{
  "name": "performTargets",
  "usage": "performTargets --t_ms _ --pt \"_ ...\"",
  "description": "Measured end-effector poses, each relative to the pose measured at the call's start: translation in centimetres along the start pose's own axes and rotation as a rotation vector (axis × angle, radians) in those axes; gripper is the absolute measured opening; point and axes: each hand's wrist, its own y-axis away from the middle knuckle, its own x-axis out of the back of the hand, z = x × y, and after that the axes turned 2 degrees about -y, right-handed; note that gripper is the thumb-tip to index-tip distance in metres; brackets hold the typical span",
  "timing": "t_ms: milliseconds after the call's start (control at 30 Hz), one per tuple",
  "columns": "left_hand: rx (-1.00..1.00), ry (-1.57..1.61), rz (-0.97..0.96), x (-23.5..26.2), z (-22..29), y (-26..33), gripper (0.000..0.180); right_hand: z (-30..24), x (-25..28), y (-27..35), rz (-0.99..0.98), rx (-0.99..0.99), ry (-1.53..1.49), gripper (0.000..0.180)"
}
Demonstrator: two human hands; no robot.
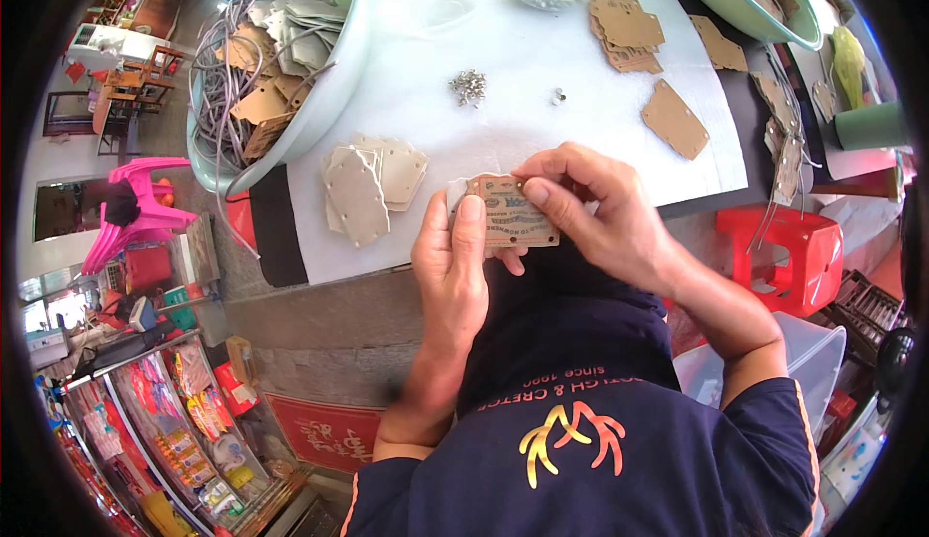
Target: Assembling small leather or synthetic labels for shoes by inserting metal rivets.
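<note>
the brown card [521,216] is in front of the person's body, held up just past the near edge of the table, and its upper right corner lies directly at the fingertips of the right hand [605,203], the nearer hand to that corner. the card looks somewhat longer from left to right than from top to bottom, though fingers cover part of it. the left hand [453,256] clamps its left side, thumb flat on the printed face and the other fingers behind. the right thumb and forefinger are close together at the corner; whether they pinch the card's edge or some small piece, i cannot tell. a pale piece [457,192] shows behind the card's left side. beyond the hands, on the white sheet [406,73], lie a heap of small metal pieces [468,88] and, to its right, a smaller cluster [558,97]. a fanned pile of pale cards [373,184] is left of the left hand; a single brown tag [674,119] lies beyond the right hand, with a brown stack [627,34] farther off. the left basin [354,24] stands well apart from the fingers, and nothing visible blocks the right hand's side of the card.
</note>
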Motion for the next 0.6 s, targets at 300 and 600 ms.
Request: performTargets --t_ms 300,600 --pt "0.030 -0.049 -0.032 1.0 -0.2 0.2 0.027 -0.4 2.5 -7.5 -0.045 0.310 0.552 0.009" --pt "0.052 -0.038 -0.031 1.0 -0.3 0.3 0.027 1.3 -0.2 -10.2 -0.164 0.378 0.817 0.018"
